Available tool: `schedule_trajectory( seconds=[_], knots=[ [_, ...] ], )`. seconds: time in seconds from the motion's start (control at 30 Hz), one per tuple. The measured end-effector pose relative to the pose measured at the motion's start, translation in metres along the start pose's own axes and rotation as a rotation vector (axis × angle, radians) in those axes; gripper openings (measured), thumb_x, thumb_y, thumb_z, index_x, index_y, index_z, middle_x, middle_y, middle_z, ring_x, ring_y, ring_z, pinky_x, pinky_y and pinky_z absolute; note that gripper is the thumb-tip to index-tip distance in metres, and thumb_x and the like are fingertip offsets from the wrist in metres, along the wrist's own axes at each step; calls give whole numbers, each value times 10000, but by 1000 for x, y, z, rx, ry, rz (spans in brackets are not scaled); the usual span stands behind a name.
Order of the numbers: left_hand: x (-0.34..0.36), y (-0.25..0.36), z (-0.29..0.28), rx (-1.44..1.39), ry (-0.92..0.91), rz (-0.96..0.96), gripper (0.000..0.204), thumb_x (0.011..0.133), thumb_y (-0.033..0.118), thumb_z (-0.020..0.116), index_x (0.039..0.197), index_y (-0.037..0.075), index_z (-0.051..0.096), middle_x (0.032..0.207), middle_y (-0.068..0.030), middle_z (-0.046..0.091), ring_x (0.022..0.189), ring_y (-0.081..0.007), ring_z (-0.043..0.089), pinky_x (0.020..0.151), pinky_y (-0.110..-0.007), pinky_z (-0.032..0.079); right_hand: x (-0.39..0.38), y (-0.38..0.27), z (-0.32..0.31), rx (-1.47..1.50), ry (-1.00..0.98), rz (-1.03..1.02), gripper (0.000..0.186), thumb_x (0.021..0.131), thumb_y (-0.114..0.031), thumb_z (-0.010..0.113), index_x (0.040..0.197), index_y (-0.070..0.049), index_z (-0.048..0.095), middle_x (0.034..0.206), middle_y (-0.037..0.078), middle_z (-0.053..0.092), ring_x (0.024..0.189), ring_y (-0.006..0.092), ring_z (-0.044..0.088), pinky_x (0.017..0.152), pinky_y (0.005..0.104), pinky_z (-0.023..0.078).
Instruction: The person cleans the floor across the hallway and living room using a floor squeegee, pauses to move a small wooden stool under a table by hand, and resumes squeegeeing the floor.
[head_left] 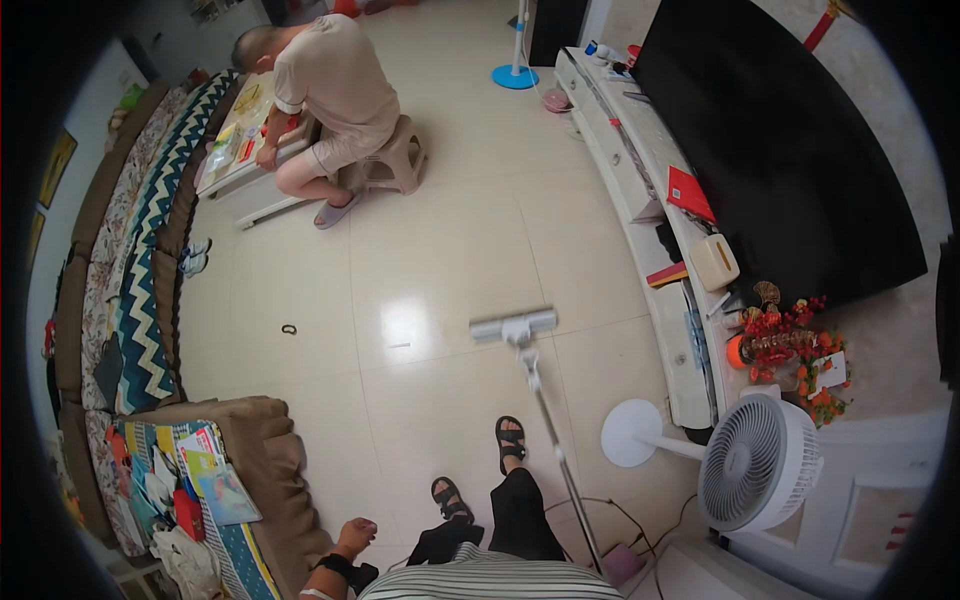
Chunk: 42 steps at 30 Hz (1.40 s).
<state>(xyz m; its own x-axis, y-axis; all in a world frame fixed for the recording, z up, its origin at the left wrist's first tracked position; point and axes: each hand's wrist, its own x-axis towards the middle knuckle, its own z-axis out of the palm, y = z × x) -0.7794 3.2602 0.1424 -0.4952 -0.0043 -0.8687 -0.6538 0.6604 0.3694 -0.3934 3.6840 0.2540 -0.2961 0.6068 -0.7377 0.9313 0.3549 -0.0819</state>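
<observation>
A floor mop with a wide grey-and-white head (514, 325) rests on the tiles ahead of me, slightly right of the middle. Its silver pole (556, 440) slopes down past my right leg to the lower edge, where its top end is cut off. My right hand is out of view. Beside my left leg, my left hand (355, 536) hangs loosely closed with nothing visible in it, a black band around the wrist. The nearest furniture to that hand is the brown sofa end (258, 440).
A white fan (745, 465) on a round base stands right, near a dark cord (620, 512). Behind it runs a white TV cabinet (628, 170). A small dark loop (289, 329) lies on the floor. Far left, a person (335, 85) sits on a stool (395, 160) at a low table (265, 192).
</observation>
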Motion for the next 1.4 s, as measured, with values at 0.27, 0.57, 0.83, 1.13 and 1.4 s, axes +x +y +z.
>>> schedule_trajectory(
  seconds=[0.27, 0.57, 0.83, 1.13, 1.4],
  knots=[
    [6, -12, -20, -113, 80, 12, 166, 758, 167, 543, 812, 16, 585, 683, -51, 586, 595, -132, 562, 509, -246, 449, 35, 8, 20, -95, -135, -7, 306, 685, -306, 566, 843, -58, 482, 858, 183, 512, 773, 355, 516, 664, 425, 426],
    [-32, -35, -10, -193, 105, -3, 161, 762, 156, 547, 825, 13, 585, 694, -53, 585, 619, -133, 563, 532, -255, 452, 232, -329, -9, 175, 47, -390, 330, 692, -203, 557, 921, 18, 468, 716, 237, 572, 724, 395, 568, 625, 435, 464],
    [-24, -60, -23, -144, 97, 9, 174, 754, 163, 535, 836, 18, 582, 684, -54, 582, 607, -125, 553, 530, -242, 440, 128, -76, 61, -97, -153, -341, 347, 697, -161, 522, 998, -19, 423, 816, 238, 557, 793, 418, 533, 702, 492, 423],
    [-4, -84, -41, -49, 115, 101, 204, 726, 191, 545, 815, 12, 588, 649, -62, 581, 585, -133, 547, 555, -261, 445, -20, 96, -70, -568, -59, 191, 428, 815, -365, 428, 1104, -58, 498, 1054, 160, 537, 939, 340, 504, 814, 425, 390],
    [-27, -126, -21, -303, 189, 29, 169, 733, 166, 550, 783, 9, 586, 639, -52, 578, 563, -122, 543, 525, -246, 442, 131, -165, -70, -437, 89, -419, 189, 640, -126, 542, 806, -37, 558, 777, 214, 576, 778, 365, 555, 679, 437, 447]
  ],
)
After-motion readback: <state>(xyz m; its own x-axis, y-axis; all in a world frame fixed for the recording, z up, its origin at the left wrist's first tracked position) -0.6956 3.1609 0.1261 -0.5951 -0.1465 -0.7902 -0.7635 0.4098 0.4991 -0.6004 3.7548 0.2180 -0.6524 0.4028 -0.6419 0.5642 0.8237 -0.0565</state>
